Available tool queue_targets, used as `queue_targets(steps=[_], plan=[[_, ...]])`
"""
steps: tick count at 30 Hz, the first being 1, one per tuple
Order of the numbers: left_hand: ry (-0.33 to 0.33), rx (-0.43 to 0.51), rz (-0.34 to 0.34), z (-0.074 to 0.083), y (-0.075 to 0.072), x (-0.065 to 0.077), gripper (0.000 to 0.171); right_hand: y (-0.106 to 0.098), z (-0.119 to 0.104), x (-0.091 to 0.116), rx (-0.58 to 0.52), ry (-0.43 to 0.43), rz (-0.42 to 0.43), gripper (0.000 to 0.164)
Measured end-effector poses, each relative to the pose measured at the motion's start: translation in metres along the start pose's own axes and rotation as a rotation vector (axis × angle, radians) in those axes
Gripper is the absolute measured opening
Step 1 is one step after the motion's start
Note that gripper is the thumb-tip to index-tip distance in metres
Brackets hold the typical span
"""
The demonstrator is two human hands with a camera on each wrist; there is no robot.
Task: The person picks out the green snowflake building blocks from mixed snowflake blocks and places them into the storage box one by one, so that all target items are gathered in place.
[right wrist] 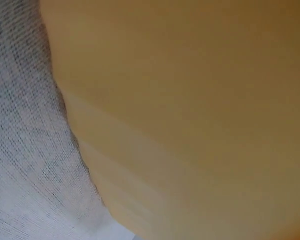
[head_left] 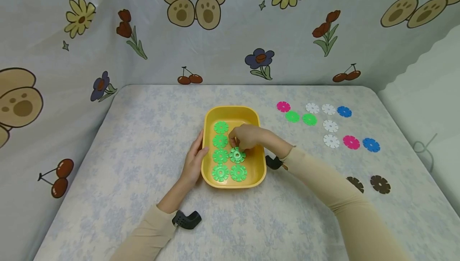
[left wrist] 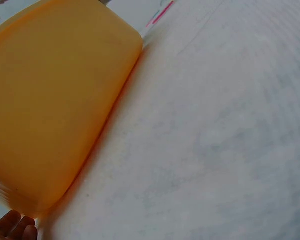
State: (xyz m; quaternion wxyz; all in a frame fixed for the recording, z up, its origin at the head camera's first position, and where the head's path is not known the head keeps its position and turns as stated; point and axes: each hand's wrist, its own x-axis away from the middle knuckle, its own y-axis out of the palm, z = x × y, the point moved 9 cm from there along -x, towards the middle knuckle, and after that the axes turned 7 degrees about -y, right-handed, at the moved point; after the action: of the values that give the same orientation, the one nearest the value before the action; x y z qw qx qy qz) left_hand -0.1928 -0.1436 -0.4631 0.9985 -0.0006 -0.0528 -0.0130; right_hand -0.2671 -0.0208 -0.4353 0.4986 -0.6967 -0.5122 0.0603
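A yellow plastic tray [head_left: 261, 173] holds several green notched discs, flower-shaped building pieces, in two columns. My left hand [head_left: 194, 161] grips the tray's left side, its thumb at the rim and its fingers outside. In the left wrist view, curled fingertips [left wrist: 17, 227] show beside the tray's outer wall [left wrist: 55, 100]. Reaching in over the right rim, my right hand [head_left: 246, 136] pinches a green disc [head_left: 237, 155] in the right column; its fingertips are partly hidden. The right wrist view holds only the tray's wall [right wrist: 190, 110] and tablecloth, no hand.
Loose discs lie right of the tray: pink [head_left: 351, 142], white [head_left: 331, 141], blue [head_left: 371, 145] and green [head_left: 309, 119]. Two brown discs [head_left: 380, 184] lie nearer, one partly behind the right sleeve. A patterned curtain [head_left: 230, 49] hangs behind the table.
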Motion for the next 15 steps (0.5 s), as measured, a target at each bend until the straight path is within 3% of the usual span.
queue_targets(steps=[15], plan=[[-0.001, -0.017, -0.001, -0.0006, -0.0009, -0.0007, 0.058, 0.0003, 0.0000, 0.0006, 0.092, 0.033, 0.015, 0.022]])
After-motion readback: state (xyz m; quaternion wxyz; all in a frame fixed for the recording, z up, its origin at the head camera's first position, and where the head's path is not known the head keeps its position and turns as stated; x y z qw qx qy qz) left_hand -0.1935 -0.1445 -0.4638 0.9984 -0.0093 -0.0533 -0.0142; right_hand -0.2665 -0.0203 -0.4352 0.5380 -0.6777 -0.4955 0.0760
